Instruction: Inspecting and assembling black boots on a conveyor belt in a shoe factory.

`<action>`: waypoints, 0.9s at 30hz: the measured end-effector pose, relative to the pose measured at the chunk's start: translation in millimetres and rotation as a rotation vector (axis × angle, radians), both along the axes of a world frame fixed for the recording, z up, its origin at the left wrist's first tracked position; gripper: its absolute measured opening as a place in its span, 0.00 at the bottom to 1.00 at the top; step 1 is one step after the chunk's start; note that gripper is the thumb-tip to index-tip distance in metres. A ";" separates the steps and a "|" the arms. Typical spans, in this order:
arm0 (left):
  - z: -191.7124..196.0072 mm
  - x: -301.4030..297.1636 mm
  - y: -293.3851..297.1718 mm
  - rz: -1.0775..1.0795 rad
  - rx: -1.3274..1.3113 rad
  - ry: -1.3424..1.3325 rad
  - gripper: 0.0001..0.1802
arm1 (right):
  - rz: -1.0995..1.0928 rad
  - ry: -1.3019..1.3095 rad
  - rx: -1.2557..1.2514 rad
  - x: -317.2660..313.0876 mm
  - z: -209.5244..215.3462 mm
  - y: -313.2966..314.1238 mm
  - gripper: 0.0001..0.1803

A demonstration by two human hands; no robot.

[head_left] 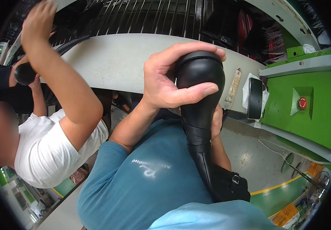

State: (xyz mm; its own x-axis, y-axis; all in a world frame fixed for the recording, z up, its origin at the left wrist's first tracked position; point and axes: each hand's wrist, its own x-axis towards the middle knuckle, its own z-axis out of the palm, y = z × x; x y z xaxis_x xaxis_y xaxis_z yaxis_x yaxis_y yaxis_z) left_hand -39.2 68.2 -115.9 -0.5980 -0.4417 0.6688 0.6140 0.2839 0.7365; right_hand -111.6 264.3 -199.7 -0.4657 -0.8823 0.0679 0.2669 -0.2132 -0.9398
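A black leather boot (203,115) is held up in front of my chest, its rounded toe uppermost and its shaft slanting down to the lower right. A buckled strap (235,178) shows near the shaft's lower part. My left hand (165,74) is closed round the toe, with the thumb across the upper and the fingers over the sole edge. My right hand (216,122) presses against the boot's far right side below the toe; most of its fingers are hidden behind the boot.
A pale worktable (108,61) runs ahead, with a metal-bar rack (150,17) beyond. At the right lie a worn whitish stick-like tool (233,87), a black pad (254,99), and a green machine (284,90) with a red button (303,102). A co-worker (46,149) at left handles another dark boot (25,73).
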 end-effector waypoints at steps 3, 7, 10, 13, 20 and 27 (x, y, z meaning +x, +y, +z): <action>-1.3 -0.4 -0.3 -0.007 0.011 0.013 0.35 | -0.016 0.002 -0.001 0.9 -2.0 -0.1 0.56; -1.7 -0.3 -0.2 -0.011 0.012 0.015 0.35 | -0.015 0.009 0.003 0.3 -2.2 0.1 0.56; -1.6 0.2 0.1 -0.007 0.008 0.009 0.35 | -0.010 0.011 0.006 0.0 -4.3 0.8 0.57; -0.6 1.4 0.4 -0.005 0.010 0.007 0.35 | -0.013 0.022 0.013 -0.4 -2.4 0.1 0.57; 6.6 3.7 1.5 -0.019 0.007 -0.036 0.34 | -0.034 0.001 0.005 -2.2 -26.3 6.6 0.59; 8.4 3.6 3.2 0.015 -0.036 -0.019 0.33 | -0.021 0.015 -0.039 -10.3 -48.3 9.4 0.59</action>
State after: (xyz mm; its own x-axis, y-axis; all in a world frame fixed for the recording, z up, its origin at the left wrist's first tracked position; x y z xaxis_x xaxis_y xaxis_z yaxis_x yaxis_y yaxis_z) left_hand -35.6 71.4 -107.5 -0.6039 -0.4264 0.6734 0.5958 0.3197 0.7367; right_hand -121.9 273.8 -247.9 -0.4828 -0.8689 0.1088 0.2480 -0.2548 -0.9346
